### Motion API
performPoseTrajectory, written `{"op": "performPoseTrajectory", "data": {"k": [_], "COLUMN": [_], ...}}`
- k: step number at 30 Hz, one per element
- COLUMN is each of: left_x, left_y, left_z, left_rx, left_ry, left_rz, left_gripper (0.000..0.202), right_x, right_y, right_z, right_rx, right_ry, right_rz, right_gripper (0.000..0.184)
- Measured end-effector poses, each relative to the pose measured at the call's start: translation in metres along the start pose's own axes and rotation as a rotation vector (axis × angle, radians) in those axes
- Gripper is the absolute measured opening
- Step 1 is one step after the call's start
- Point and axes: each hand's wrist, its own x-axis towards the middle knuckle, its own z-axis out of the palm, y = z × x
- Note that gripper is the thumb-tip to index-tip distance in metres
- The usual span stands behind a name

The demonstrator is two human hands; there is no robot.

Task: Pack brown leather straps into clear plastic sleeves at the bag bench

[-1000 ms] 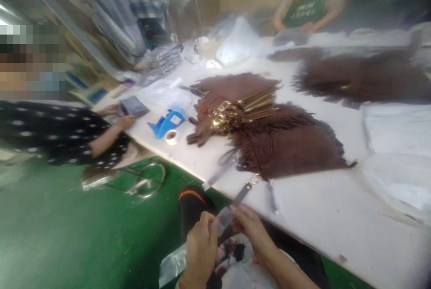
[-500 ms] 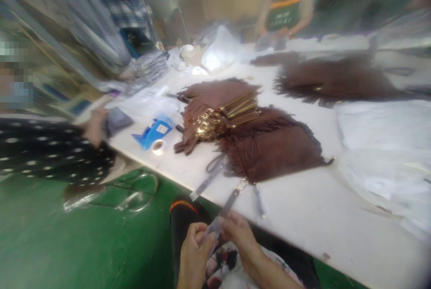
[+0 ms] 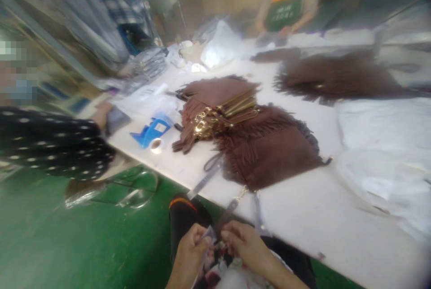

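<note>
My left hand (image 3: 190, 251) is closed, pinching a small clear plastic strip (image 3: 209, 234) between thumb and fingers. My right hand (image 3: 251, 246), fingers curled in, grips the lower end of a dark brown wrist strap (image 3: 228, 213). A gold clasp (image 3: 241, 191) joins that strap to the brown fringed bag (image 3: 279, 156) lying on the table in front of me. Both hands are over my lap, just off the table edge and slightly apart. Two plastic-covered strips hang close by, one left (image 3: 204, 183) and one right (image 3: 258, 212) of the strap.
More fringed bags with gold hardware (image 3: 205, 123) are stacked behind, beside a blue tape dispenser (image 3: 151, 132) and tape roll (image 3: 156, 146). White sheeting (image 3: 380, 132) lies right on the table (image 3: 323, 217). A person in dotted sleeves (image 3: 50, 145) works at left; another (image 3: 284, 10) stands across.
My hands have come apart a little. The clear plastic went left with my left hand, while my right hand holds the strap end. The bag's near corner has shifted slightly toward me.
</note>
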Motion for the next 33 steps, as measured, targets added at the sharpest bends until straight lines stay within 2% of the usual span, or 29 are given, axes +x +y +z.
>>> {"op": "performPoseTrajectory", "data": {"k": [2, 4, 7, 9, 11, 14, 19, 24, 28, 33], "left_x": [-0.001, -0.001, -0.001, 0.001, 0.003, 0.006, 0.011, 0.026, 0.036, 0.038], "left_y": [-0.003, -0.004, -0.002, -0.001, 0.000, 0.000, 0.006, 0.013, 0.022, 0.033], "left_z": [-0.012, -0.023, -0.029, -0.027, -0.022, -0.012, 0.010, 0.037, 0.054, 0.062], "left_rx": [0.090, 0.175, 0.209, 0.203, 0.199, 0.185, 0.034, -0.101, -0.098, -0.086], "left_ry": [-0.003, 0.002, -0.008, -0.041, -0.061, -0.052, -0.052, -0.089, -0.108, -0.103], "left_rz": [0.029, 0.046, 0.050, 0.068, 0.087, 0.106, 0.062, 0.045, 0.064, 0.056], "left_gripper": [0.014, 0.013, 0.013, 0.013, 0.012, 0.010, 0.012, 0.018, 0.020, 0.021], "right_x": [-0.010, -0.013, -0.005, 0.006, 0.017, 0.029, 0.034, 0.034, 0.035, 0.037], "right_y": [-0.021, -0.042, -0.060, -0.061, -0.057, -0.049, -0.043, -0.044, -0.046, -0.050], "right_z": [-0.018, -0.034, -0.049, -0.055, -0.058, -0.064, -0.071, -0.072, -0.071, -0.077], "right_rx": [-0.332, -0.616, -0.948, -1.175, -1.303, -1.290, -1.242, -1.387, -1.441, -1.456], "right_ry": [0.078, 0.177, 0.269, 0.294, 0.288, 0.265, 0.236, 0.222, 0.215, 0.146], "right_rz": [-0.169, -0.294, -0.344, -0.361, -0.391, -0.445, -0.491, -0.524, -0.539, -0.598], "right_gripper": [0.017, 0.019, 0.028, 0.033, 0.031, 0.021, 0.021, 0.017, 0.015, 0.013]}}
